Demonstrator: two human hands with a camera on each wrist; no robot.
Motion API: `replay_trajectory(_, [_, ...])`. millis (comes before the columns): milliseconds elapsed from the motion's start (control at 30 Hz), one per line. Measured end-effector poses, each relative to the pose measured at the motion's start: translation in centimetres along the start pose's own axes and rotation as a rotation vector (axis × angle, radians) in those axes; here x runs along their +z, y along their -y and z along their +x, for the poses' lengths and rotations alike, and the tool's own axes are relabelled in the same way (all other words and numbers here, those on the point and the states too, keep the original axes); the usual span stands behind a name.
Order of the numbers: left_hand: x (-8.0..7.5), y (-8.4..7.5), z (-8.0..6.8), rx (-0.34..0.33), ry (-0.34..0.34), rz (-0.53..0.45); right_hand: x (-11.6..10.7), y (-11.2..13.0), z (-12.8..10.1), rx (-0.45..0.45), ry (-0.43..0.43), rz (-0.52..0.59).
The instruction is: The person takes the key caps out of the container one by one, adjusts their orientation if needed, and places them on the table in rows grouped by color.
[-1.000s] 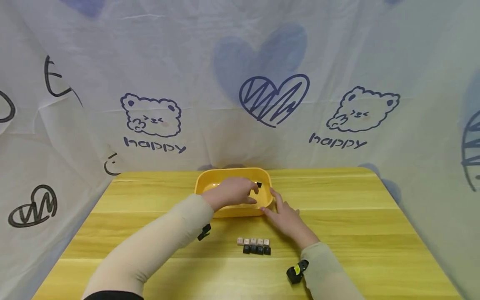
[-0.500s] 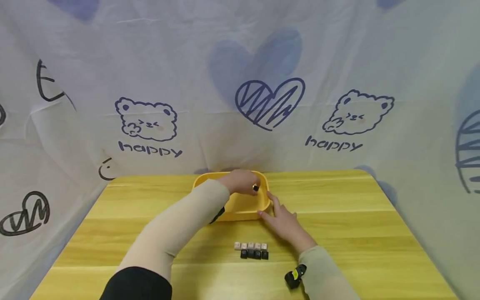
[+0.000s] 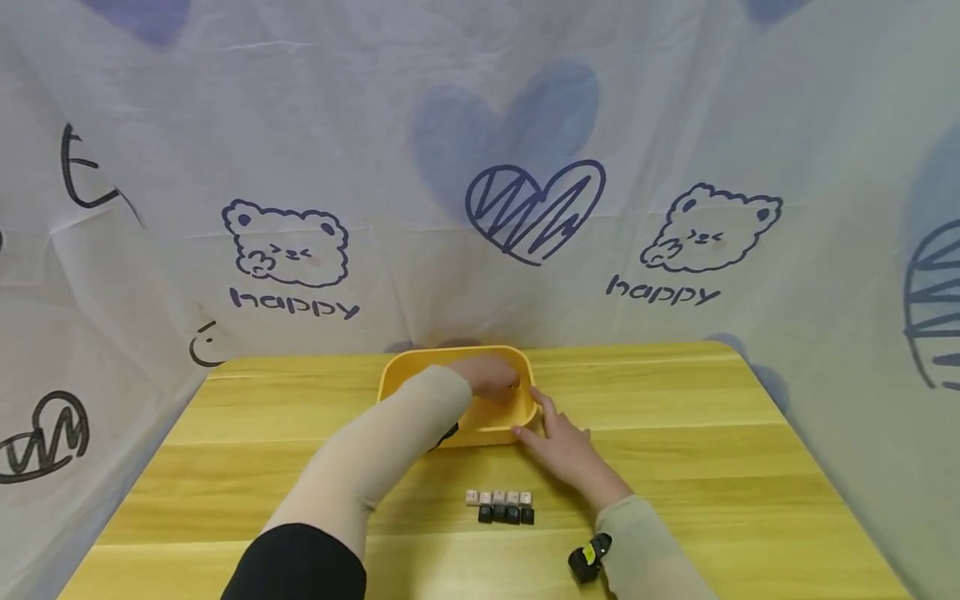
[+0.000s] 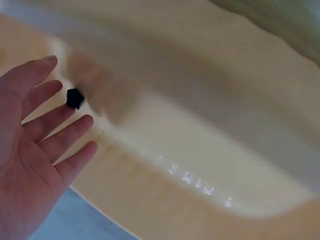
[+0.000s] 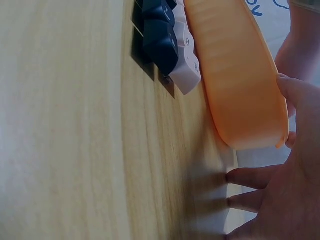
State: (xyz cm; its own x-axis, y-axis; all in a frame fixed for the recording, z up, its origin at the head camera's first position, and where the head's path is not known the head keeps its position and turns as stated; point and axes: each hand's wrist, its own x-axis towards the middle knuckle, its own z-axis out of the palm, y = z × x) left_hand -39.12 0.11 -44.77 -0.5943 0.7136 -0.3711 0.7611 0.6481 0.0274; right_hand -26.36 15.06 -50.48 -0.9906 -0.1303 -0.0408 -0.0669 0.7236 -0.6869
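Note:
My left hand (image 3: 487, 375) is down inside a yellow plastic bin (image 3: 483, 436), near its right end. The left wrist view shows that hand's fingers extended and spread, with a single black keycap (image 4: 75, 98) right at the fingertips by the bin's inner wall. From the head view this keycap is hidden. With my right hand (image 3: 564, 450) I hold the bin's right front corner, thumb on the front rim and index finger at the end wall. Its other fingers (image 5: 247, 177) stick out straight past the bin.
In front of the bin, a row of white keycaps (image 3: 498, 497) lies against a row of black keycaps (image 3: 506, 514) on the wooden table (image 3: 675, 433). A printed cloth (image 3: 450, 250) hangs behind the table. A small black device (image 3: 588, 558) is at my right wrist.
My left hand has reached lower into the bin, its forearm shifting right. The black keycap, visible earlier by its fingers, is now out of sight in the head view. My right hand stays at the corner.

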Motion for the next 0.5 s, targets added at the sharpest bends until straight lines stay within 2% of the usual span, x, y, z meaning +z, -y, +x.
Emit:
replay_trajectory(167, [0.7,-0.3,-0.4,-0.001,-0.047,0.084,0.2,-0.1,0.0,-0.004,-0.004,0.000])
replay_trajectory(333, [1.3,-0.6,-1.1,0.074,-0.118,0.152,0.2,-0.1,0.0,-0.002,-0.008,-0.007])
replay_trajectory(500, [2.4,-0.8,-1.9,0.070,-0.193,0.058,0.2,-0.1,-0.1,-0.001,-0.007,-0.013])
